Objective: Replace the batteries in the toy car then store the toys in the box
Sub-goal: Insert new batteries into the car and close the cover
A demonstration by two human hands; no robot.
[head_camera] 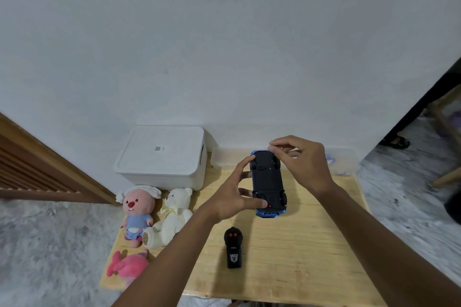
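Note:
A blue toy car [268, 182] is held upside down above the wooden table [299, 257], its black underside and wheels facing up. My left hand [232, 197] grips its left side, thumb near the red switch at the near end. My right hand [303, 162] hovers over the car's far end, fingertips pinched at the far right wheel; whether they touch it is unclear. A white lidded box [162, 157] stands at the back left against the wall. A black remote control [233, 248] with two red buttons lies on the table in front of the car.
Three soft toys lie at the table's left edge: a pink-faced one in blue [137, 212], a cream teddy bear [171, 217] and a pink plush [127, 265]. A clear plastic tray [344, 159] sits behind my right hand. Grey floor surrounds the low table.

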